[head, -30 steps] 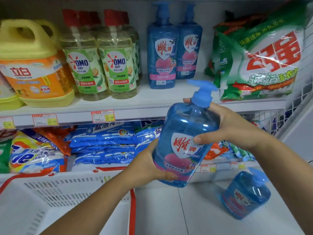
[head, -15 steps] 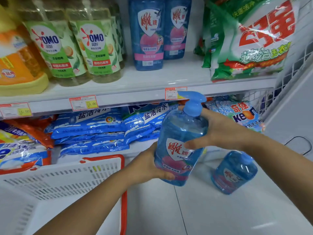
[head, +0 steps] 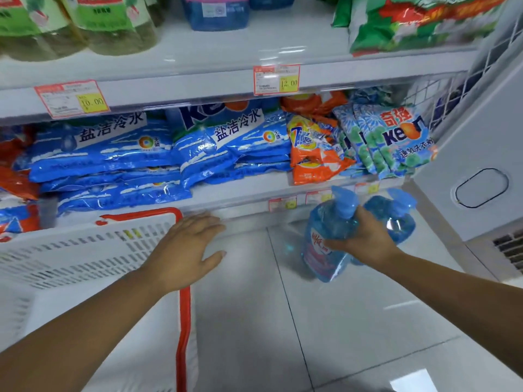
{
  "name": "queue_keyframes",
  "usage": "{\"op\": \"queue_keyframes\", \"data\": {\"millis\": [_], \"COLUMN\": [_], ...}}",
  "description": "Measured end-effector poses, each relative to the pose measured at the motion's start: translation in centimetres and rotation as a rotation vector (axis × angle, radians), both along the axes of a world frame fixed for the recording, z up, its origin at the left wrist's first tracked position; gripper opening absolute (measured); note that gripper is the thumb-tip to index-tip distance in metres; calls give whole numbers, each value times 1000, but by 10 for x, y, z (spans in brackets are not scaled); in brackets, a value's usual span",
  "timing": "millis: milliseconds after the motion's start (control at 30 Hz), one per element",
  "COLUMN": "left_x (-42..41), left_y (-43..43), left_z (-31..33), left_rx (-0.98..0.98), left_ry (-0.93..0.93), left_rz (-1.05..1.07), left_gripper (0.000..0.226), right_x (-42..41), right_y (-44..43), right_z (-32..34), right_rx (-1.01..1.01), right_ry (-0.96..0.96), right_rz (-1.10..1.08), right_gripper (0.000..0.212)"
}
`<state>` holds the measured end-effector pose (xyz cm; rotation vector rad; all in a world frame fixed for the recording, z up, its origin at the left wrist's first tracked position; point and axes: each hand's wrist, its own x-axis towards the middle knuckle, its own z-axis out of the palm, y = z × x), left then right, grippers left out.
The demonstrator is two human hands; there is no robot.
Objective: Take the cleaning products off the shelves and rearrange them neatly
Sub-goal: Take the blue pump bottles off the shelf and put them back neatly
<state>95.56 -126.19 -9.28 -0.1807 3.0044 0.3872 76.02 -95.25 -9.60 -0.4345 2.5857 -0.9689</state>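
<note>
Right hand (head: 365, 241) is wrapped round the shoulder of a translucent blue plastic pump bottle (head: 325, 239), just under the pump. Long axis is near upright and slightly tilted, base low over the pale tiled floor (head: 339, 321); contact cannot be made out. A second matching blue pump bottle (head: 396, 219) stands just right of it, behind the hand. Left hand (head: 184, 250) is flat with fingers spread, holding nothing, well to the left by the white slatted plastic basket (head: 85, 250). Judgement: the set-down falls to the right hand, with the base going straight down, left of the neighbour.

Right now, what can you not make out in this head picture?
Head view:
Held blue bottle: label blurred by motion, partly covered by the right hand.
Second blue bottle: lower part hidden behind that hand.
Green-label bottles: tops cut off by the upper edge.
Lower price tags: too small and blurred.
</note>
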Motion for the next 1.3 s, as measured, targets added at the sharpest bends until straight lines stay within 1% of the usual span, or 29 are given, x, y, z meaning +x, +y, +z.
{"op": "queue_keyframes", "data": {"millis": [100, 167, 300, 400, 467, 533, 567, 600, 633, 667, 733, 800, 833, 900, 967, 1033, 1067, 1100, 1167, 1200, 1267, 1300], "left_x": [-3, -2, -3, -4, -5, -11, -16, -23, -31, -40, -59, -78, -87, -105, -119, -125, -127, -128, -131, -132, -136, -138], "left_y": [2, 0, -1, -1, -1, 3, 7, 11, 15, 18, 21, 15, 8, -13, -39, -59, -65, -68, -70, -70, -70, -71], "left_z": [2, 2, 1, 1, 5, 15, 25, 37, 52, 69, 105, 143, 159, 181, 187, 183, 178, 173, 167, 164, 160, 158], "left_rx": [-22, -20, -12, -18, -4, 35, 55, 76, 92, 94, 65, 28, 8, -39, -103, -176, -207, -237, -286, -306, -366, -397], "left_ry": [3, 10, 16, 9, -5, 40, 99, 184, 287, 398, 617, 806, 867, 884, 782, 629, 576, 562, 632, 687, 771, 800], "left_rz": [8, 28, 31, 21, 0, -10, -10, -12, -16, -20, -23, 4, 24, 70, 141, 207, 217, 214, 215, 221, 225, 221], "left_gripper": [79, 78, 74, 74, 76, 74, 70, 65, 60, 55, 46, 42, 41, 43, 50, 60, 62, 62, 56, 52, 47, 46], "right_x": [1, 1, 0, -6, -13, -28, -36, -44, -52, -56, -57, -59, -56, -54, -55, -66, -74, -82, -97, -104, -119, -124], "right_y": [2, 3, 5, 6, 4, 0, -1, -4, -7, -12, -23, -43, -57, -91, -130, -170, -189, -206, -237, -250, -274, -284], "right_z": [-16, -25, -32, -30, -16, 18, 42, 67, 93, 120, 162, 192, 205, 227, 246, 259, 263, 266, 269, 270, 268, 267], "right_rx": [-73, -65, -83, -86, -6, 161, 226, 251, 251, 222, 96, -120, -245, -451, -585, -679, -697, -693, -625, -600, -575, -571], "right_ry": [-67, -90, -123, -190, -279, -427, -492, -508, -481, -416, -248, -108, -60, 47, 171, 220, 223, 217, 197, 182, 160, 156], "right_rz": [-74, -73, -40, 15, 82, 190, 239, 282, 313, 339, 316, 265, 250, 237, 211, 184, 180, 180, 192, 202, 228, 233], "right_gripper": [91, 98, 101, 99, 101, 104, 106, 109, 108, 101, 72, 42, 29, 11, 6, 4, 6, 20, 56, 70, 95, 103]}}
